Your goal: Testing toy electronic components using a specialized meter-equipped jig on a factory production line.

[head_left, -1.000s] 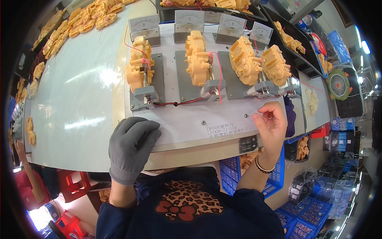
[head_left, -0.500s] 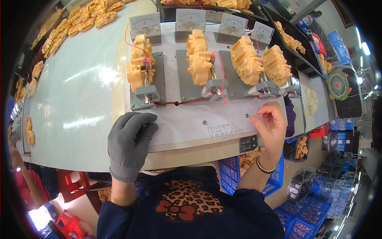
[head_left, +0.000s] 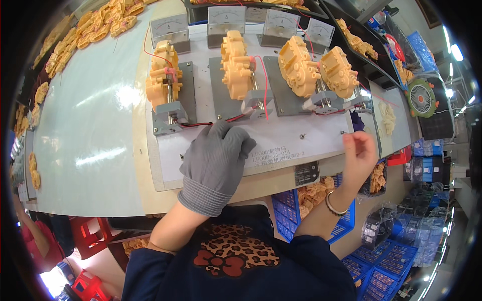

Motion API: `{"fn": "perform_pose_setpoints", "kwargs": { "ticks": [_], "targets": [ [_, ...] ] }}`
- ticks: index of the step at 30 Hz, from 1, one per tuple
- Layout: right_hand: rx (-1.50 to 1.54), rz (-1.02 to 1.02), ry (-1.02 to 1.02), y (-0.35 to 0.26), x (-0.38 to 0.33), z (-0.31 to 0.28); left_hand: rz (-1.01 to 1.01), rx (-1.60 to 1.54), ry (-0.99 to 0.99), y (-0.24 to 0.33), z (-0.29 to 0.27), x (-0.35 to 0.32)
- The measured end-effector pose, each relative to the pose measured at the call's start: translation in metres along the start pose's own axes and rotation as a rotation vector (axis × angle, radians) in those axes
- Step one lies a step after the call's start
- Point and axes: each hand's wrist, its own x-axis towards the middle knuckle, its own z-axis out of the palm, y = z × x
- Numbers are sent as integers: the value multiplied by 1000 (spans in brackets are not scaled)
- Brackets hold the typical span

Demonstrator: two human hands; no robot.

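My left hand [head_left: 217, 163], in a grey knit glove, lies over the white test board [head_left: 173, 168] with its fingers curled inward; its fingertips are turned out of sight. Just beyond them runs a red and black wire [head_left: 198, 124], close to the grey clamp [head_left: 257, 102] under the second yellow plastic gearbox housing [head_left: 236, 67]. My bare right hand [head_left: 359, 155] is at the board's right end with bent fingers, thumb and forefinger near each other; anything between them is too small to make out. Further housings stand in fixtures: the leftmost [head_left: 163, 75], the third [head_left: 299, 67] and the rightmost [head_left: 339, 72].
Several analog meters [head_left: 226, 22] line the back of the board. Yellow housings are heaped on the table [head_left: 90, 125] at far left. A green fan [head_left: 422, 99] stands at right. Below the table edge are blue crates [head_left: 286, 215] holding yellow parts.
My left hand has moved right and away from me, from the first fixture toward the second. My right hand has shifted slightly right. The whole view has shifted a little.
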Motion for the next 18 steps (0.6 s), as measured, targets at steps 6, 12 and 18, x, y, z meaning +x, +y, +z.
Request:
{"fn": "perform_pose_setpoints", "kwargs": {
  "ticks": [6,12,18],
  "targets": [
    [88,166,-246,48,33,-18,102,-40,69,1,-10,-9],
    [-138,202,-237,15,34,-13,-13,22,210,-11,-49,-36],
    [-26,-288,-208,-37,-1,23,-118,133,117,-40,-56,-37]
  ]
}}
